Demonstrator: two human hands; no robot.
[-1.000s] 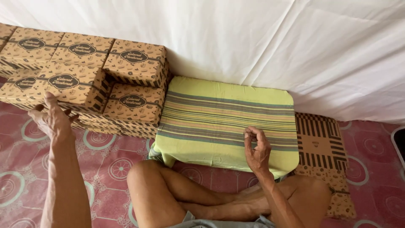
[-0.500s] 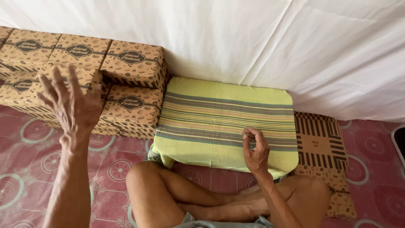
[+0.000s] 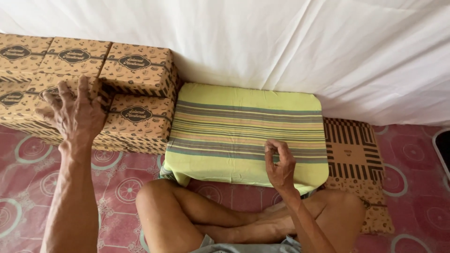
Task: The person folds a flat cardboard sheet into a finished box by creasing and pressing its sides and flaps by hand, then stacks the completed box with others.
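My left hand [image 3: 75, 112] is raised with its fingers spread, right over the stacked brown patterned cardboard boxes [image 3: 136, 89] at the left; it holds nothing. My right hand [image 3: 280, 161] hovers over the near edge of a low surface covered by a yellow-green striped cloth [image 3: 243, 129], with thumb and forefinger pinched together and nothing visible between them. My crossed bare legs [image 3: 225, 220] lie just in front of the cloth.
A white sheet [image 3: 281, 42] hangs behind everything. A flattened brown patterned carton [image 3: 351, 150] lies on the floor to the right of the cloth. The floor is a pink mat with circular motifs [image 3: 28, 178]. A dark object [image 3: 444, 150] shows at the right edge.
My left hand has lifted off the front of the boxes and moved up and right, fingers spreading. My right hand has stayed in place above the cloth.
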